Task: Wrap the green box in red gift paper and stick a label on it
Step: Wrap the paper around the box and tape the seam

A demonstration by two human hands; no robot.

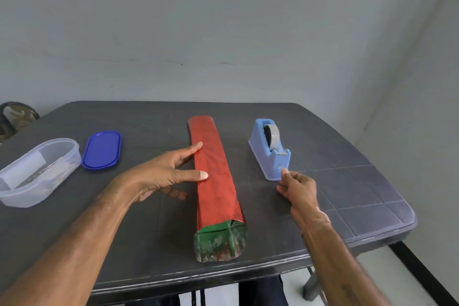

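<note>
The green box [219,241], sleeved in red gift paper [213,169], lies mid-counter [347,181], its long axis running away from the person and its near end showing green. The left hand [159,174] is nearer, with straight fingers touching the box's left side. Right of the box, the right hand [298,189] pinches a tape end [283,170] at the dispenser [269,154].

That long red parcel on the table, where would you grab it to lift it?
Grip the parcel round its middle, coming from above with fingers down both long sides. It lies flat and is long and narrow, so a middle grip should keep it balanced. I'd avoid the near end, where the folded paper looks crumpled and may be loose.
</note>
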